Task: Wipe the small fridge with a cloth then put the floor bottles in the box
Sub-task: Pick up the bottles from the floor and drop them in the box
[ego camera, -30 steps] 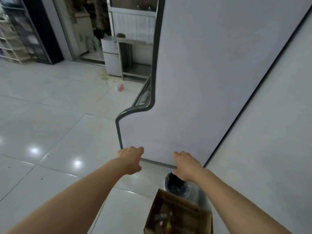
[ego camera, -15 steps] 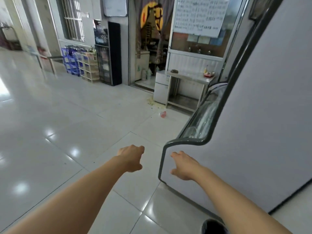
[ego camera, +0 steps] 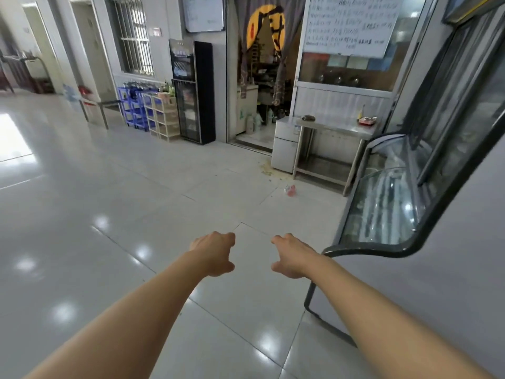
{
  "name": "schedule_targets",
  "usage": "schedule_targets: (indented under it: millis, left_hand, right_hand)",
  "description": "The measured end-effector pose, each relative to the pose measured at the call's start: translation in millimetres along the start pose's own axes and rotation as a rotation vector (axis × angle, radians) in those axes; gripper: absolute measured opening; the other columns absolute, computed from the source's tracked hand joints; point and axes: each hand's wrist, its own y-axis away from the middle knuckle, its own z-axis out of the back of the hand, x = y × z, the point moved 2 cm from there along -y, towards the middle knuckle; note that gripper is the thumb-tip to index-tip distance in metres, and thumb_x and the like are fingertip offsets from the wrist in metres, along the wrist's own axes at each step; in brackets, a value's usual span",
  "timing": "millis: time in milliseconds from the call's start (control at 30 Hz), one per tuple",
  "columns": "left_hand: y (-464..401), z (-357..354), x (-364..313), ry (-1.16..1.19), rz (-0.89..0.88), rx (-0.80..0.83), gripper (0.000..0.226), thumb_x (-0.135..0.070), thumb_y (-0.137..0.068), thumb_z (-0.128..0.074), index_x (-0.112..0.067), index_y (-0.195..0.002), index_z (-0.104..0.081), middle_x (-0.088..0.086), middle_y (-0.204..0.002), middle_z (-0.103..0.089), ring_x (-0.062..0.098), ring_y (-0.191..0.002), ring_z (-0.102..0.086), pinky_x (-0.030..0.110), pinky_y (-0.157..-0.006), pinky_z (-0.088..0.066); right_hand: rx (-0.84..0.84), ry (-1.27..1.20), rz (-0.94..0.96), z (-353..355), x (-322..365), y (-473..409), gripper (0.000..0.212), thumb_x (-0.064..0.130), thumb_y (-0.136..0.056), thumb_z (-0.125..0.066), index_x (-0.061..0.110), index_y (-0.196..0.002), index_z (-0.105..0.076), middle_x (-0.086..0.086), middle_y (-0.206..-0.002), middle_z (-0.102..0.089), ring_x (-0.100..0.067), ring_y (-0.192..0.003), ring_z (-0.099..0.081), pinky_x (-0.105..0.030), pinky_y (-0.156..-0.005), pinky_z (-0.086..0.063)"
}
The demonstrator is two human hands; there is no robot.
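The small white fridge [ego camera: 287, 149] stands far ahead, left of a steel table [ego camera: 336, 127] by a doorway. A dark cloth-like lump [ego camera: 308, 117] lies on the table's left end. A pink and clear bottle [ego camera: 290, 190] lies on the floor tiles in front of the table. Both my arms reach forward over the floor. My left hand [ego camera: 216, 253] has its fingers curled in and holds nothing. My right hand [ego camera: 291, 255] is also loosely curled and empty. The box is out of view.
A curved glass display freezer [ego camera: 388, 198] with a grey side panel fills the right. Crumbs or stains [ego camera: 266, 170] mark the floor by the fridge. A black drinks cooler [ego camera: 192, 91] and blue and beige racks [ego camera: 149, 110] line the back wall. Glossy tiles stretch leftward.
My view has lifted and swung left, away from the cardboard box and bin at the freezer's base. The fridge, table and floor bottle have come into fuller view. Both hands stayed held forward.
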Motion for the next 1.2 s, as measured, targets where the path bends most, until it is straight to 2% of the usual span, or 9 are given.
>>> schedule_targets:
  millis: [333, 667, 933, 1200]
  left_hand:
    - [-111.6, 7.3, 112.5, -0.011, 0.069, 0.029, 0.055, -0.035, -0.084, -0.063, -0.023, -0.133, -0.040, 0.004, -0.122, -0.054, 0.025, -0.107, -0.056, 0.028, -0.077, -0.040]
    - [-259.0, 36.3, 208.4, 0.019, 0.086, 0.048, 0.056, -0.036, -0.084, -0.063, -0.023, -0.133, -0.040, 0.003, -0.118, -0.056, 0.025, -0.106, -0.055, 0.029, -0.079, -0.039]
    - [-392.9, 59.1, 299.3, 0.019, 0.029, 0.048, 0.056, -0.036, -0.085, -0.062, -0.022, -0.134, -0.039, 0.005, -0.118, -0.056, 0.025, -0.104, -0.056, 0.028, -0.077, -0.038]
    - [-542.0, 105.7, 379.8, -0.051, -0.102, 0.100, 0.056, -0.036, -0.084, -0.062, -0.021, -0.133, -0.039, 0.004, -0.117, -0.056, 0.025, -0.107, -0.056, 0.031, -0.084, -0.041]
  right_hand:
    - [0.040, -0.008, 0.046, 10.6, 51.4, -154.8, 0.056, 0.032, -0.093, -0.054, 0.012, -0.140, -0.031, -0.011, -0.140, -0.033, -0.029, -0.122, -0.044, -0.040, -0.098, -0.043]
    - [0.073, -0.019, 0.014, 55.1, 82.7, -325.4, 0.054, 0.031, -0.093, -0.054, 0.012, -0.138, -0.032, -0.012, -0.138, -0.033, -0.030, -0.119, -0.047, -0.038, -0.095, -0.044]
    - [0.056, -0.021, -0.041, 88.0, 121.6, -465.9, 0.056, 0.031, -0.092, -0.055, 0.012, -0.140, -0.031, -0.013, -0.138, -0.032, -0.030, -0.118, -0.048, -0.037, -0.095, -0.044]
    - [0.019, -0.092, -0.175, 130.5, 149.1, -585.2, 0.059, 0.033, -0.092, -0.055, 0.013, -0.141, -0.030, -0.013, -0.138, -0.032, -0.031, -0.119, -0.047, -0.038, -0.096, -0.044]
